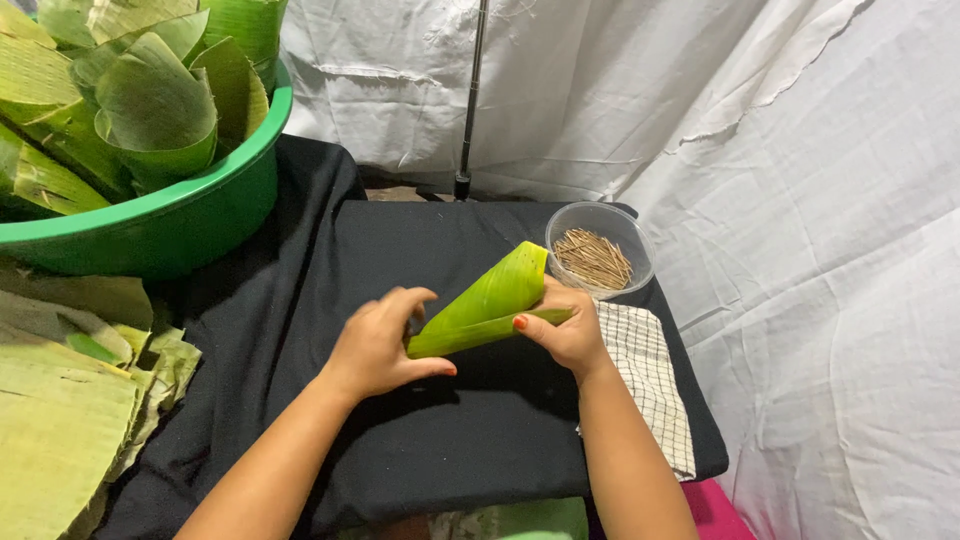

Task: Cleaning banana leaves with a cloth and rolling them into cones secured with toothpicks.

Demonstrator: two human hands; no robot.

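Currently shaping a green leaf cone [490, 300] above the middle of the black-draped surface [450, 440], slightly to the right. Left hand [385, 345] cupped round the narrow near end, thumb laid along the underside, fingers curled over the top. Right hand [565, 330] gripping the wider part from the right, thumb pressed on the lower edge where the leaf overlaps itself. Both hands closed on the leaf, neither one free. Wide mouth of the cone pointing far and right, tip pointing near and left, the whole thing lifted off the cloth, by the look of it.

Just beyond the right hand, a clear round bowl [612, 212] holding thin wooden sticks [592, 258]. Beside that hand and running toward the near edge, a checked cloth [650, 380]. Far left, a green basin [170, 225] heaped with folded leaves [155, 110]; near left, a stack of flat leaves [60, 420]. White sheeting [800, 150] behind and to the right.

Judging from the grip, mid-way through the rolling step: shape formed, overlap unfastened. Calls next for a firm pinch on the seam so the roll cannot spring open, with one hand spared for the sticks close by.
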